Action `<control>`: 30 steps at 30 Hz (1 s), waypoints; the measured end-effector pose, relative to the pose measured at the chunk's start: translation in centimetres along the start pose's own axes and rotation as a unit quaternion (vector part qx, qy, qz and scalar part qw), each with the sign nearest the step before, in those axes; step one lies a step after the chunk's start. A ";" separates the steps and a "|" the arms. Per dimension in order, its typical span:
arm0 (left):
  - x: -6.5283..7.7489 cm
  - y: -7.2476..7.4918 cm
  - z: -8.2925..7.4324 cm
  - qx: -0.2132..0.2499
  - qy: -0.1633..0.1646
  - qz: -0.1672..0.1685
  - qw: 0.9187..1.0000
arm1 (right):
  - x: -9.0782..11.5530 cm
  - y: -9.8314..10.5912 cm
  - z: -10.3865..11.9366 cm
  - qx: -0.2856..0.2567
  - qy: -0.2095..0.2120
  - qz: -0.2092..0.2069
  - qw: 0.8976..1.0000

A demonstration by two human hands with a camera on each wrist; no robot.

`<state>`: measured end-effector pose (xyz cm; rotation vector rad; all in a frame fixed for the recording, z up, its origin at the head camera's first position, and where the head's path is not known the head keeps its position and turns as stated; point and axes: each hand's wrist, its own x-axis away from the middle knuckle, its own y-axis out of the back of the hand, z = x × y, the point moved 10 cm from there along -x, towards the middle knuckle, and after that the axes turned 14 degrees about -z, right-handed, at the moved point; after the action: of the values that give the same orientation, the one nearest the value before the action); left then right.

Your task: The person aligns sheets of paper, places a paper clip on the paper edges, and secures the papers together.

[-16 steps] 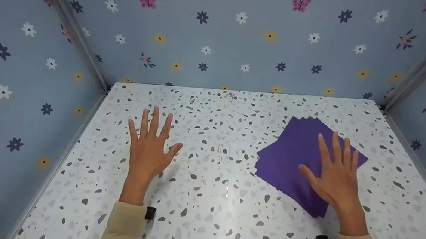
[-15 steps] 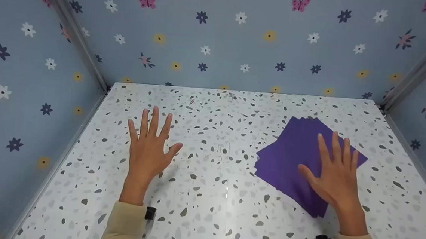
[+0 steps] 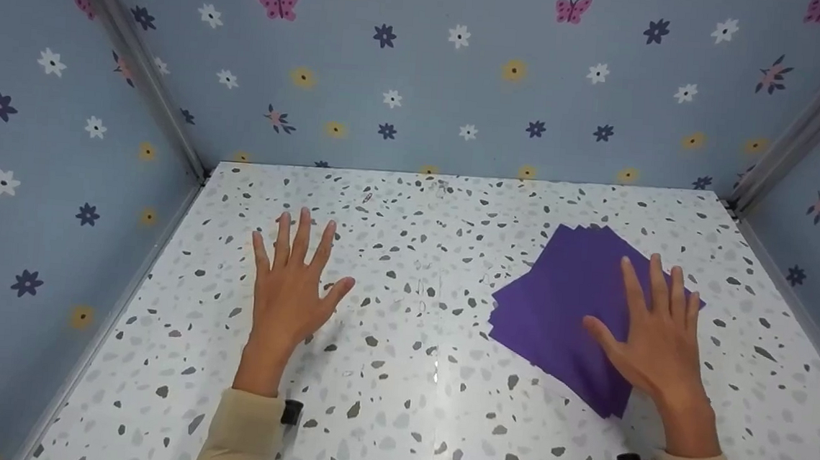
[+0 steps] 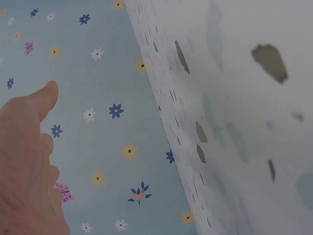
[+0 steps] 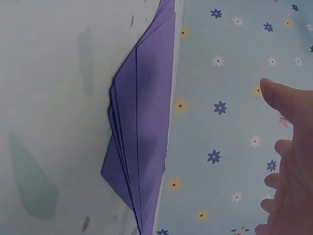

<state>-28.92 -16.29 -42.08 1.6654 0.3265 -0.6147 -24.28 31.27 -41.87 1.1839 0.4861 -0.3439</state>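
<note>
Purple sheets [image 3: 556, 305] lie fanned near the right edge of a speckled desk [image 3: 389, 373]. The right hand [image 3: 660, 341] hovers above them, the left hand [image 3: 290, 294] well apart; both spread, empty. Probably light, easily creased; best pinched by a projecting corner.

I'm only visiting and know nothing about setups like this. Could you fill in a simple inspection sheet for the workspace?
Surface: white tabletop with grey speckles and a small reddish mark toward the far edge.
Job's things: purple sheets, flat in an unevenly fanned stack on the right.
Clutter: nothing seen.
Grips: both are bare hands with fingers spread, holding nothing; the left grip hovers over the tabletop, the right grip over the sheets' right side.
Cables: nothing seen.
Surroundings: blue walls printed with flowers and butterflies, behind and at both sides.
</note>
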 end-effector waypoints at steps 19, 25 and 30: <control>-2.1 -0.5 -3.1 0.033 -0.022 -0.001 0.999 | -0.4 0.5 -4.2 -0.060 -0.086 0.039 0.994; -3.1 -1.2 -4.6 0.077 -0.023 0.021 0.997 | -0.6 0.7 -5.5 -0.073 -0.123 0.040 0.989; -3.7 -1.9 -5.8 0.129 -0.011 0.035 0.991 | -0.7 0.8 -6.6 -0.079 -0.153 0.043 0.984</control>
<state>-31.74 -9.85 -40.99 1.9069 0.1766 -0.6424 -25.65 37.77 -42.86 0.9741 0.1908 -0.3977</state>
